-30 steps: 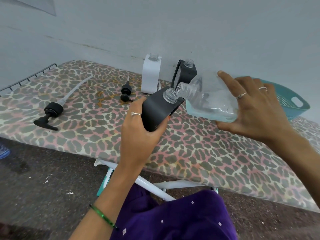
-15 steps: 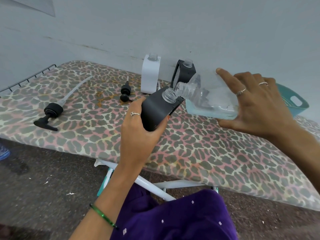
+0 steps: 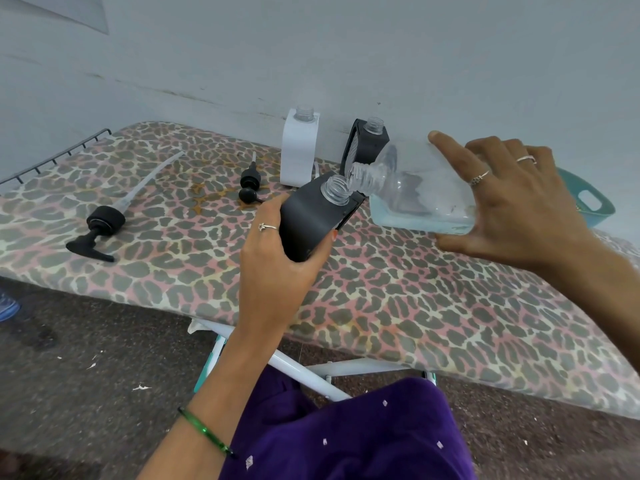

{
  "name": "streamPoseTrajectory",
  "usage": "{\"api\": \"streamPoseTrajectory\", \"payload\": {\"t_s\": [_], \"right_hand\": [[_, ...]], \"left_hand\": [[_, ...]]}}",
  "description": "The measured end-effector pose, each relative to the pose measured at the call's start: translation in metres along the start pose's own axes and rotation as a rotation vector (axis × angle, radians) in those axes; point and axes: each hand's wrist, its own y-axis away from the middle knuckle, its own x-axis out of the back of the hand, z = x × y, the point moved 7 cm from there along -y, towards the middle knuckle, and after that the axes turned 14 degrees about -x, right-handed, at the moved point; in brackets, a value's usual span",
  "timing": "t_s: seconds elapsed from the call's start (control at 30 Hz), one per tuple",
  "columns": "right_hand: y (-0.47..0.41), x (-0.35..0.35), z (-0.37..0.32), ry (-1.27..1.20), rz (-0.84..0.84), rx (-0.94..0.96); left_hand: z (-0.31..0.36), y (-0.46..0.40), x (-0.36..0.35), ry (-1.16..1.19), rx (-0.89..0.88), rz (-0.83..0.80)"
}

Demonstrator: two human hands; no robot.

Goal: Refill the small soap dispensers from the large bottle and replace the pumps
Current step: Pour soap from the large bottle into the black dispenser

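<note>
Large bottle (image 3: pixel 420 192), tipped, holds shallow blue soap beside black dispenser (image 3: pixel 311 220).

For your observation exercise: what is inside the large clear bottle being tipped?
The large clear bottle holds a shallow pool of pale blue liquid along its lower side; the rest looks empty. The right hand covers its far end.

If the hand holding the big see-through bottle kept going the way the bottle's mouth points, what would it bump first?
Most likely the open neck of the tilted black dispenser that the left hand holds. The large bottle in the right hand points its mouth left and a little down, right beside that neck. Whether they touch already is unclear.
</note>
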Motion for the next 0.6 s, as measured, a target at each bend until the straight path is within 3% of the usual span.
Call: {"api": "streamPoseTrajectory", "payload": {"t_s": [0.6], "right_hand": [[-0.0034, 0.0045, -0.0024, 0.026, 0.032, 0.036]], "left_hand": [[-0.0006, -0.0002, 0.0009, -0.020, -0.008, 0.018]]}}
